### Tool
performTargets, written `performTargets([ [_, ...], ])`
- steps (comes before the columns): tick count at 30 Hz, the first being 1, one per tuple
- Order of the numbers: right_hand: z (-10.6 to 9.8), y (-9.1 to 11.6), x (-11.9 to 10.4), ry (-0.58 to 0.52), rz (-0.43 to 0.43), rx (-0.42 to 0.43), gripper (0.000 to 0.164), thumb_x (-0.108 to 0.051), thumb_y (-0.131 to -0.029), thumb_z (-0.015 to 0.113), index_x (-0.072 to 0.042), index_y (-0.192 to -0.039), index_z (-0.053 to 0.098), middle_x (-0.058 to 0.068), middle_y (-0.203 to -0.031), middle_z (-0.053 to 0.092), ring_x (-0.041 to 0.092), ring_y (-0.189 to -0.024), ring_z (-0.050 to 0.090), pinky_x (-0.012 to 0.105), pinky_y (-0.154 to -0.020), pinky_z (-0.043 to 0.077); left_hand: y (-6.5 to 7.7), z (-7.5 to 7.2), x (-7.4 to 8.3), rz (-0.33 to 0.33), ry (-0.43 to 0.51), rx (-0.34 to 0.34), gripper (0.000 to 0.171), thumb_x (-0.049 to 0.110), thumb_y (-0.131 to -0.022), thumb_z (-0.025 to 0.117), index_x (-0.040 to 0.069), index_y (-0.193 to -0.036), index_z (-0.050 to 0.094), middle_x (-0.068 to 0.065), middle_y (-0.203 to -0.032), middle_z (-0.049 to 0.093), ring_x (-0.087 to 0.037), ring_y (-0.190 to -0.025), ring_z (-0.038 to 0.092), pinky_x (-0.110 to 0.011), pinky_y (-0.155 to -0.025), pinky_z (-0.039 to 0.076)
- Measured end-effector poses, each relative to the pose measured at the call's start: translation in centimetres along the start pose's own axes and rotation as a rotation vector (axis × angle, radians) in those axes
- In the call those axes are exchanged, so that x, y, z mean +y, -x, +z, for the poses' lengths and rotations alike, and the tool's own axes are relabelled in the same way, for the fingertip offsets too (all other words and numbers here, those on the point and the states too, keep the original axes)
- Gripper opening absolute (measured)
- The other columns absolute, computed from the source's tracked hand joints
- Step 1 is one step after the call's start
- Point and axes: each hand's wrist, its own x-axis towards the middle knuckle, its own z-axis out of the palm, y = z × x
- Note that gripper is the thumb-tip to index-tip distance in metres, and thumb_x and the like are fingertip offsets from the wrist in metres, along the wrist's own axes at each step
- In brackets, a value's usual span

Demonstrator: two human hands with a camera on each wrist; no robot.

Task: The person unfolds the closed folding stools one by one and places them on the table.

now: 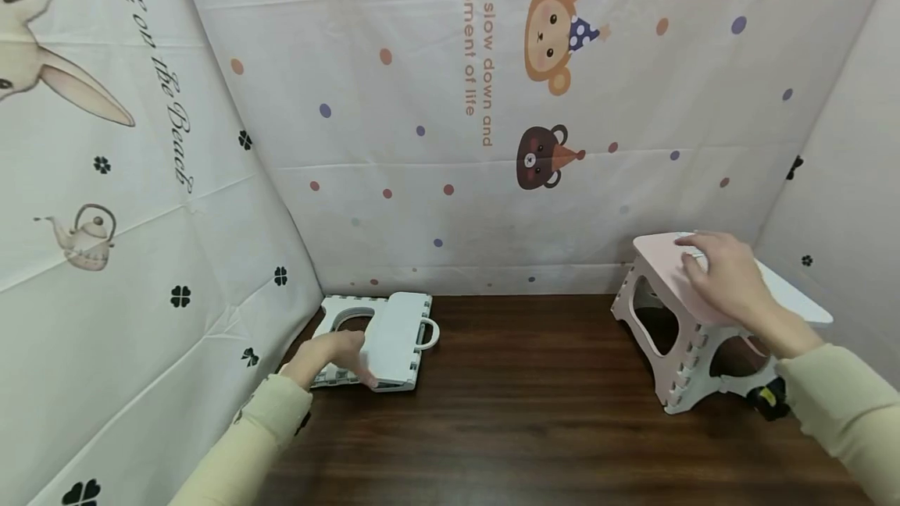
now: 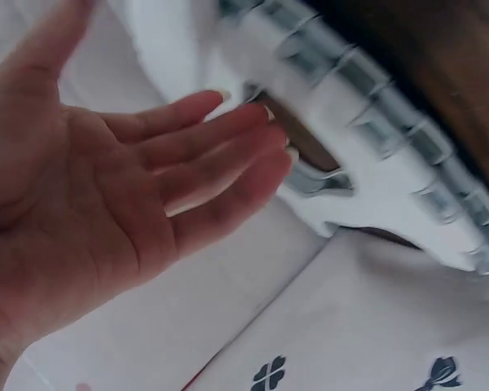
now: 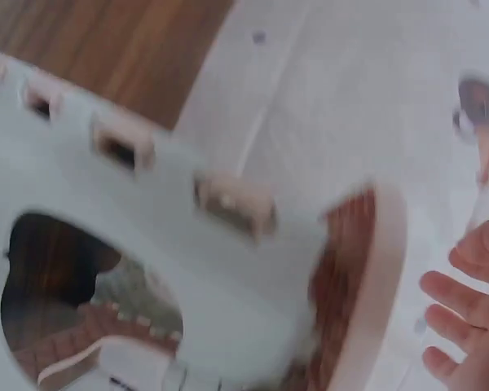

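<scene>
Folded white stool lies flat at far left; pink-and-white stool stands upright at right.
Left hand over the folded one, fingers extended, grasping nothing; right hand by the standing top, fingers loose, also free. Touch: cannot tell. Handling, my judgement: take the flat stool by panel edge or loop handle, fingertips clear of the toothed hinge, which could pinch.
</scene>
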Motion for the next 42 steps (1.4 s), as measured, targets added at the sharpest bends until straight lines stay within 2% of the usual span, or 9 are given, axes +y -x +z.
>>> performTargets([
  [4,2.1,1.0,-2.6,-0.002,-0.175,0.043,0.027,0.005,-0.075,0.064,0.004,-0.102,0.066,0.028,-0.104,0.067,0.047,-0.107,0.054,0.062,-0.093,0.037,-0.1,1.4,-0.4,-0.02,-0.068,0.019,0.083,0.032,-0.071,0.086,-0.009,-0.131,0.045,-0.026,-0.126,0.055,-0.041,-0.116,0.055,-0.052,-0.096,0.046],
  [7,3.8,2.6,-4.2,0.006,-0.307,0.024,0.03,0.002,-0.072,0.067,0.004,-0.102,0.066,0.025,-0.104,0.068,0.045,-0.109,0.055,0.06,-0.094,0.039,-0.4,2.4,-0.7,-0.022,-0.111,0.083,0.052,0.023,-0.071,0.086,-0.001,-0.109,0.06,-0.013,-0.099,0.064,-0.029,-0.089,0.062,-0.046,-0.078,0.051],
  [10,5.2,4.5,-5.5,0.028,-0.402,-0.013,0.022,-0.008,-0.084,0.061,0.003,-0.102,0.067,0.021,-0.105,0.068,0.042,-0.108,0.057,0.056,-0.092,0.042,-0.7,3.1,-1.1,-0.024,-0.128,0.17,0.029,0.011,-0.071,0.084,0.005,-0.088,0.063,-0.006,-0.08,0.062,-0.022,-0.07,0.055,-0.042,-0.066,0.049],
  [13,6.5,6.0,-6.3,0.054,-0.437,-0.054,0.03,-0.021,-0.096,0.048,0.0,-0.103,0.067,0.018,-0.105,0.068,0.039,-0.107,0.059,0.053,-0.089,0.046,-1.0,3.4,-1.5,-0.021,-0.139,0.231,0.023,0.004,-0.069,0.082,0.007,-0.079,0.061,-0.006,-0.074,0.061,-0.021,-0.065,0.051,-0.041,-0.062,0.048],
  [16,7.4,7.0,-6.7,0.053,-0.427,-0.081,0.024,-0.02,-0.094,0.054,-0.001,-0.102,0.068,0.015,-0.103,0.068,0.035,-0.104,0.061,0.05,-0.085,0.049,-1.3,3.5,-1.8,-0.005,-0.145,0.254,0.026,0.002,-0.066,0.082,0.004,-0.082,0.062,-0.008,-0.075,0.061,-0.021,-0.066,0.053,-0.042,-0.061,0.05],
  [20,8.2,7.8,-6.9,0.041,-0.404,-0.116,0.027,-0.004,-0.072,0.072,-0.004,-0.099,0.069,0.008,-0.095,0.068,0.025,-0.092,0.063,0.042,-0.077,0.052,-1.7,3.7,-2.5,0.04,-0.123,0.28,0.03,0.001,-0.063,0.084,0.003,-0.081,0.06,-0.007,-0.073,0.057,-0.02,-0.065,0.05,-0.038,-0.058,0.046],
  [28,8.7,8.9,-6.9,0.052,-0.329,-0.202,0.022,-0.006,-0.077,0.073,-0.006,-0.098,0.07,0.003,-0.088,0.068,0.018,-0.084,0.063,0.037,-0.071,0.053,-2.1,3.9,-4.0,0.159,-0.063,0.339,0.038,0.002,-0.058,0.083,0.008,-0.063,0.046,0.005,-0.06,0.029,-0.013,-0.058,0.025,-0.028,-0.053,0.023],
  [33,8.7,9.3,-6.7,0.052,-0.292,-0.231,0.02,-0.006,-0.079,0.072,-0.007,-0.098,0.07,0.002,-0.089,0.068,0.018,-0.085,0.064,0.037,-0.071,0.053,-1.9,3.8,-4.2,0.19,-0.05,0.34,0.03,0.004,-0.061,0.084,0.001,-0.067,0.054,0.005,-0.059,0.031,-0.013,-0.058,0.027,-0.026,-0.055,0.023],
  [42,8.5,9.7,-6.3,0.074,-0.262,-0.272,0.02,-0.008,-0.08,0.071,-0.008,-0.1,0.07,0.001,-0.09,0.069,0.017,-0.086,0.064,0.037,-0.071,0.053,-1.8,3.7,-4.0,0.241,-0.004,0.379,0.033,0.009,-0.062,0.086,0.004,-0.066,0.054,0.005,-0.059,0.04,-0.011,-0.057,0.033,-0.025,-0.054,0.029],
])
